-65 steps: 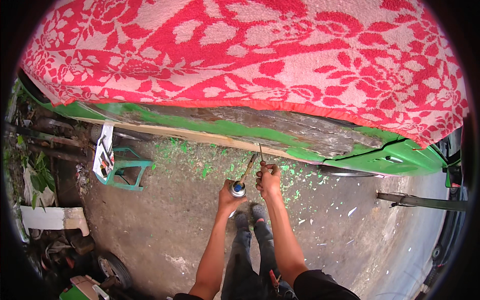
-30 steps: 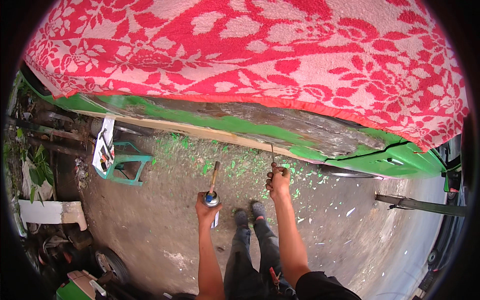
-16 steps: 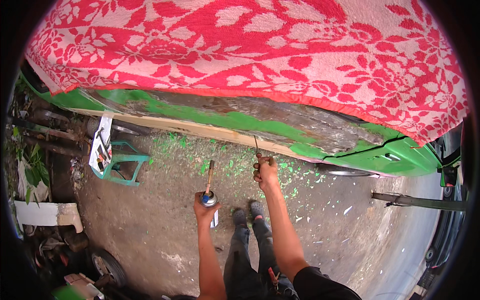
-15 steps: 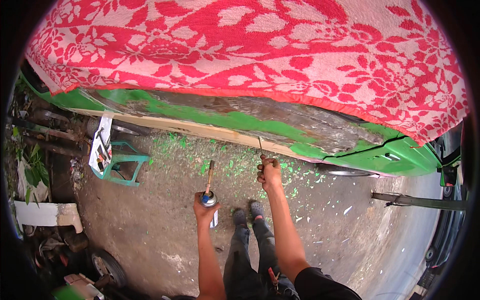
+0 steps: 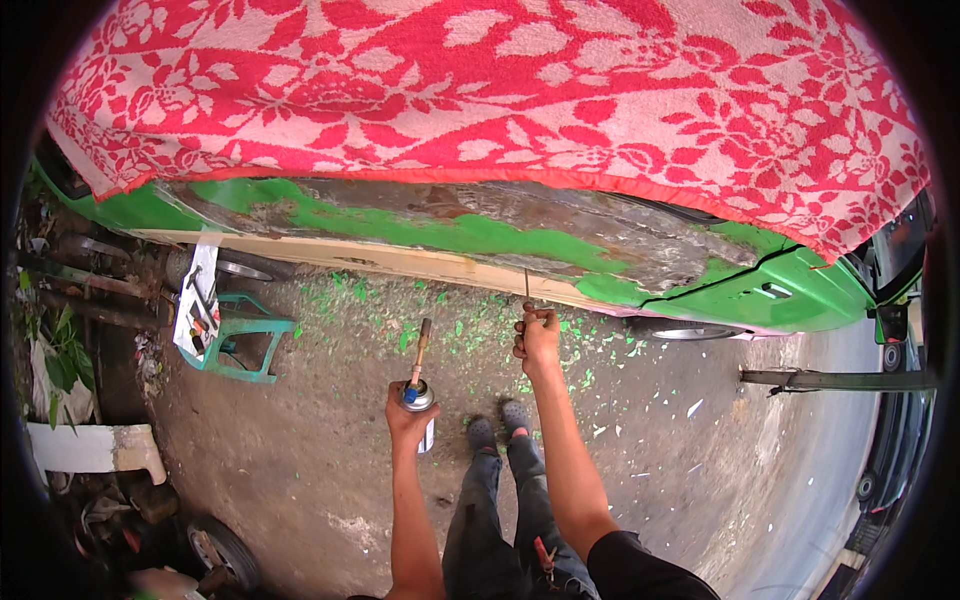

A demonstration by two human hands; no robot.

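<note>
My left hand [image 5: 403, 420] is wrapped round the can of a gas blowtorch [image 5: 421, 362], whose burner tube points away from me toward the vehicle. No flame can be made out. In my right hand [image 5: 541, 345], the fingers are closed on a thin metal tool with a narrow shaft [image 5: 527, 284]; its exact kind is too small to tell. The shaft's tip is close to the lower side of a green vehicle [image 5: 430, 233], but I cannot tell if it touches. Patches of the green paint are gone there, showing grey-brown surface. A beige strip [image 5: 380, 258] runs below.
A red-and-pink floral blanket [image 5: 480, 100] drapes over the vehicle. Green paint flakes [image 5: 460, 328] litter the ground. At left, a teal stool [image 5: 262, 345] carries tools on a white sheet. A loose wheel [image 5: 222, 552] lies lower left; a post [image 5: 830, 380] stands at right.
The thin tool in my right hand has turned slightly more upright, its tip moving a little to the right. My left hand keeps the blowtorch nearly still. The view has shifted slightly.
</note>
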